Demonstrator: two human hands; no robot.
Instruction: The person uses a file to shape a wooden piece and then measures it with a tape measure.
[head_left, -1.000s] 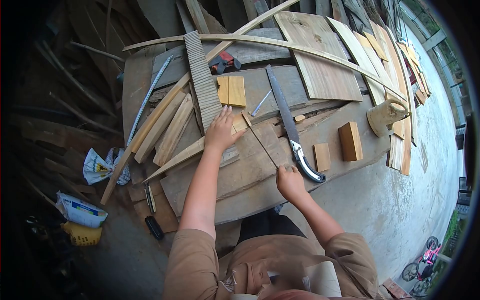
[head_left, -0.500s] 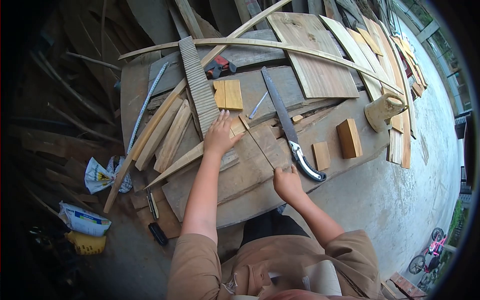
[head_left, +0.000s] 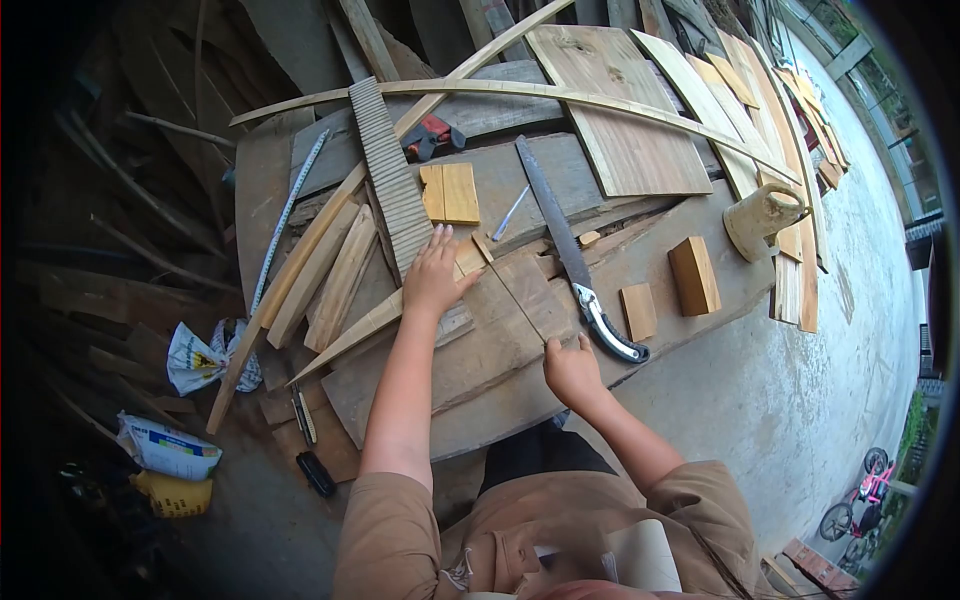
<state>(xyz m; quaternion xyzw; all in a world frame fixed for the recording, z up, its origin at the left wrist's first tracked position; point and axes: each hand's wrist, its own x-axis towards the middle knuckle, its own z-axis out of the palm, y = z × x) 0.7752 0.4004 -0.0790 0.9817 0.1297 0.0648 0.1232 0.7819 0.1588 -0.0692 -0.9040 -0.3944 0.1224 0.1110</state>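
Observation:
My left hand [head_left: 432,280] lies flat with its fingers stretched out, pressing on a long tapered wooden strip [head_left: 358,332]. Its fingertips reach the edge of a ridged wooden slat [head_left: 392,180]. My right hand [head_left: 573,372] is closed round the near end of a thin, dark, rod-like tool [head_left: 517,302], whose exact kind I cannot tell. The far end of that tool meets the strip's end, beside a small wooden piece [head_left: 482,247]. A yellowish wood block [head_left: 450,194] sits just beyond my left fingertips. Right of the tool lies a handsaw [head_left: 560,220] with a black and white handle.
A pen [head_left: 511,212] lies between block and saw. Two wood blocks [head_left: 694,275] and a beige plastic container [head_left: 762,222] stand at the right. Boards [head_left: 620,110] and a long thin batten [head_left: 520,90] cross the back. A tape measure [head_left: 290,215] stretches along the left.
The whole view has shifted slightly left. Both hands keep nearly the same places, with the right hand still on the thin tool and the left still on the strip.

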